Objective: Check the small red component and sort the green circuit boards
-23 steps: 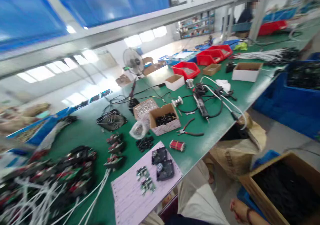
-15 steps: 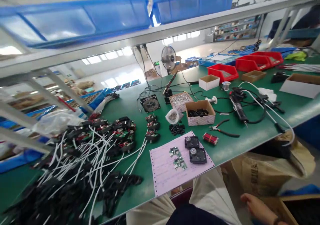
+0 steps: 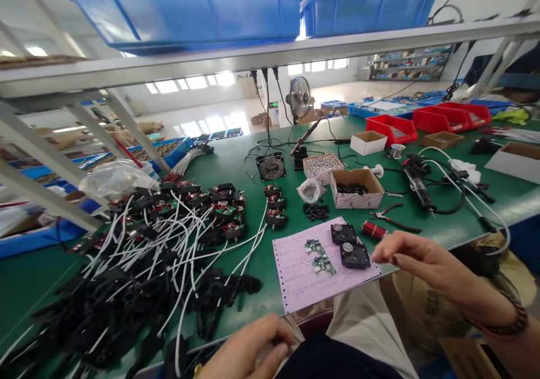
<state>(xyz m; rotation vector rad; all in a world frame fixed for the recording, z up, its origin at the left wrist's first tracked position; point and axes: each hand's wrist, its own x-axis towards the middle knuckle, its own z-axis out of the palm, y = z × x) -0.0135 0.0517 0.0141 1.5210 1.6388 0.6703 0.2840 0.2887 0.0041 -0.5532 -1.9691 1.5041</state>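
Note:
My right hand (image 3: 430, 266) hovers at the right edge of a pink printed sheet (image 3: 291, 286), fingers loosely bent and apart, nothing visible in them. Closest to its fingertips is a black housing (image 3: 354, 256) with a round metal piece; a second black housing (image 3: 343, 233) lies behind it. Two small green circuit boards (image 3: 319, 258) rest on the same sheet. Just beyond the hand is a bundle of red wires (image 3: 374, 230). My left hand (image 3: 248, 351) is low over the bench's front edge, half open and holding nothing visible.
A heap of black parts with white cables (image 3: 139, 272) covers the left. Behind the sheet stand a cardboard box of black pieces (image 3: 358, 196), a bag of screws (image 3: 310, 190) and a small fan (image 3: 270, 167). Pliers (image 3: 396, 219) and an electric screwdriver (image 3: 419, 190) lie right. A shelf (image 3: 253, 58) crosses above.
My right hand has risen from beside the bench to the sheet's right edge. My left hand has come into view at the bottom. The view has shifted, and the things on the bench look unmoved.

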